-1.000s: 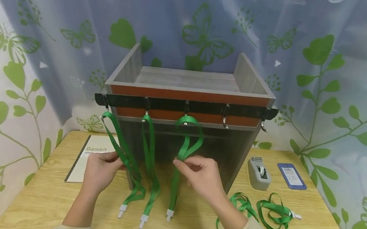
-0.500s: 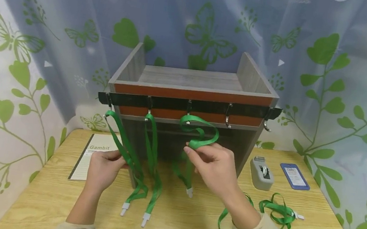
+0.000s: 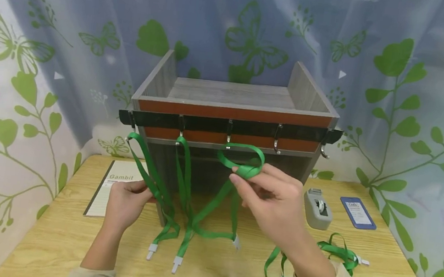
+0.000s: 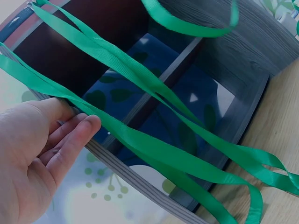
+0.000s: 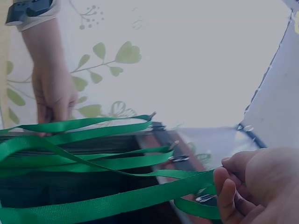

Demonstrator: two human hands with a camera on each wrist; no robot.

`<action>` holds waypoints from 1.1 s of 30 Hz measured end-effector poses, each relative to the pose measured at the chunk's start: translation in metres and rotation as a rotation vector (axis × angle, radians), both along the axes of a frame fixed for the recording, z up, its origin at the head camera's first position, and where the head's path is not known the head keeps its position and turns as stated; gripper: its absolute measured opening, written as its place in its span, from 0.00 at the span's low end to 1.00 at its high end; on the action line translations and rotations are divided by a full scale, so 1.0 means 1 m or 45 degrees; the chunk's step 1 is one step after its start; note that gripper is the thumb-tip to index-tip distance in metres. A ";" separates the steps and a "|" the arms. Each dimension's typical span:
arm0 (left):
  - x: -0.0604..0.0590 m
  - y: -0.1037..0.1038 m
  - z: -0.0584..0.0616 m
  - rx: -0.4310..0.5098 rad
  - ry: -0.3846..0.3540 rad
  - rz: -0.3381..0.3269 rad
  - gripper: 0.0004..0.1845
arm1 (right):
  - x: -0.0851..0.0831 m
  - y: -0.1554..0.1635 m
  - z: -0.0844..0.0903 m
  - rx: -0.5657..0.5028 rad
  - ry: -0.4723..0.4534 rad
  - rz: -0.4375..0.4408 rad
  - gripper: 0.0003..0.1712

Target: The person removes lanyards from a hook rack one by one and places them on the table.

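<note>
My right hand (image 3: 271, 195) pinches a green lanyard (image 3: 248, 172) near its loop, which overlaps the middle hook (image 3: 229, 134) in the head view. The rest of its strap swings below, ending in a white clip (image 3: 236, 242). My left hand (image 3: 127, 201) grips the left edge of a grey wooden shelf (image 4: 154, 196), its fingertips partly hidden behind a lanyard (image 3: 150, 169) that hangs from the leftmost hook. A second green lanyard (image 3: 186, 175) hangs from the hook beside it. Both dangle white clips over the table.
The black hook rail (image 3: 207, 125) runs across the shelf's front, with bare hooks (image 3: 276, 143) on the right. A tape dispenser (image 3: 318, 210), a blue card holder (image 3: 357, 214) and a coiled lanyard (image 3: 343, 253) lie at right. A notebook (image 3: 105, 189) lies at left.
My right hand has moved right and slightly up with the lanyard, turning its loop sideways; the strap has swung and now spreads below. The left hand stays in place.
</note>
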State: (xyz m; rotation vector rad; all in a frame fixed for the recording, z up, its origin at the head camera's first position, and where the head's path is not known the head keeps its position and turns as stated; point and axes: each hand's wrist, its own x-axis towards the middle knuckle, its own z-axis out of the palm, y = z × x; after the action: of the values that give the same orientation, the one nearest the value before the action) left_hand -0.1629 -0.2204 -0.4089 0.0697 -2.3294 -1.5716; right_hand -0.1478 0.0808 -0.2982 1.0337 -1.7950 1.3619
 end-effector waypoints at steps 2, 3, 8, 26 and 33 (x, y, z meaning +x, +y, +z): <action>0.001 0.000 0.001 0.003 -0.002 -0.001 0.13 | 0.003 0.002 0.007 -0.002 0.047 0.007 0.08; 0.001 0.000 0.001 0.007 -0.004 -0.003 0.13 | 0.004 0.003 0.010 0.001 0.067 0.005 0.08; 0.001 0.001 0.004 0.020 -0.015 -0.003 0.14 | 0.008 0.006 0.026 -0.004 0.121 0.032 0.06; 0.002 0.002 0.003 0.030 -0.031 0.006 0.14 | 0.023 0.021 0.030 -0.072 0.134 0.166 0.06; 0.002 0.001 0.003 0.026 -0.040 0.006 0.14 | 0.020 0.025 0.012 -0.013 0.044 0.172 0.05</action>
State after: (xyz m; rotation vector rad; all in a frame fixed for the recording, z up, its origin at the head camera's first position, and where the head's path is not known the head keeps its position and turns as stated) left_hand -0.1611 -0.2196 -0.4064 0.1051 -2.3353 -1.6041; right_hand -0.1279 0.1059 -0.2863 1.1843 -1.7175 1.4224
